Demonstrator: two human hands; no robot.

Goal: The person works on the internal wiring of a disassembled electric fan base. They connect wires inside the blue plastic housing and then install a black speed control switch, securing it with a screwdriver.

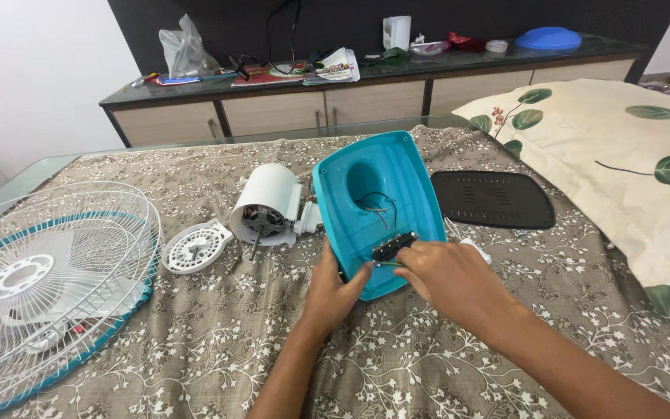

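A teal plastic fan base [397, 167] lies tilted with its hollow underside up on the patterned cloth, wires showing inside it. My left hand [333, 291] grips its near left edge, thumb on the rim. My right hand [447, 275] pinches a small black switch block [394, 247] at the near end of the base. A white fan motor housing [267, 203] with its shaft sticking out lies joined to the base's left side.
A black base cover plate [493, 199] lies right of the base. A white round motor cover [195, 247] lies left of the motor. Wire fan guards with white blades [44, 279] fill the left. A leaf-print pillow [630, 167] lies at right, a cluttered sideboard [366, 89] behind.
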